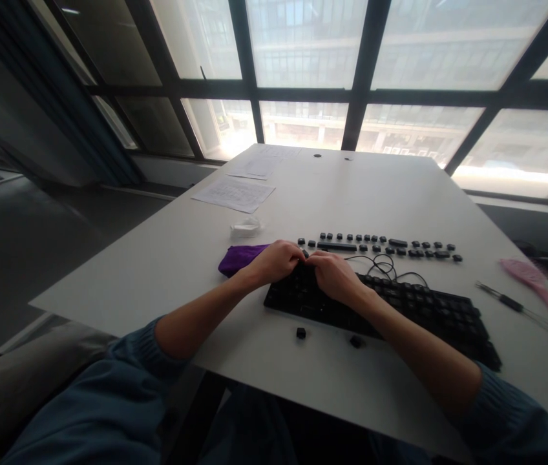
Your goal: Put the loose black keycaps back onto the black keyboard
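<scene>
My left hand (281,259) and my right hand (336,274) meet above the left end of a black keyboard (429,316). Their fingertips are pinched together at a small black keycap (305,254), mostly covered by the fingers. The keyboard's left part, under my hands, shows bare places without caps, while caps sit on its right part. Two loose caps lie in front of it: one keycap (300,333) below my hands and another keycap (355,341) beside my right forearm. A purple cloth (238,259) lies next to my left wrist.
Behind the keyboard, removed keycaps stand in two rows with a long spacebar (337,247). A thin cable (384,265) loops there. To the right lie a wire keycap puller (509,301) and a pink brush (528,274). Papers (235,194) and a clear plastic bag (245,227) are at the left.
</scene>
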The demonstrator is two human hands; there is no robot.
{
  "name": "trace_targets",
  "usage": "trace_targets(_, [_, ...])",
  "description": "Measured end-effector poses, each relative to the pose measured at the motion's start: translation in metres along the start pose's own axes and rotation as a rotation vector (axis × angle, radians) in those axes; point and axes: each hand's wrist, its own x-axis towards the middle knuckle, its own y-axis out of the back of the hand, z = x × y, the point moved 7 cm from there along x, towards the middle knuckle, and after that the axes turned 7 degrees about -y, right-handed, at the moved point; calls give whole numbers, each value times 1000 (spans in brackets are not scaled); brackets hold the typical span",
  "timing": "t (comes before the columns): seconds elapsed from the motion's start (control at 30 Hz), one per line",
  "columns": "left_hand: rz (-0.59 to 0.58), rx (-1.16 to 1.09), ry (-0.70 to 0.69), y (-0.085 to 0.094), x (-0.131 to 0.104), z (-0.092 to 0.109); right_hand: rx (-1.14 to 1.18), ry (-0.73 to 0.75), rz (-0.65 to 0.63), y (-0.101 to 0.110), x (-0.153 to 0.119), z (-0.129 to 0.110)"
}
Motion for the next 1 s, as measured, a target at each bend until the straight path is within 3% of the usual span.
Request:
trace_targets(0.13, [132,-3,1,12,0,3,93,15,112,32,-8,-2])
trace_targets(0.23, [204,-16,-10,18,-1,5,83,130,-78,44,-22,-13])
trace_targets(0.37, [237,-38,-25,18,-2,7,27,278,-346,40,-44,-28])
trace_targets(0.57, [243,-67,-34,19,-2,12,16,310,-413,20,-49,-36])
trace_targets(0.67, [242,-85,-39,19,-2,16,152,192,-351,24,-40,-28])
trace_targets(0.83, [279,-175,-77,22,-4,28,584,-221,-101,39,-20,17])
trace_targets(1.0, [276,-252,-162,20,-6,39,930,-412,-73,29,-17,42])
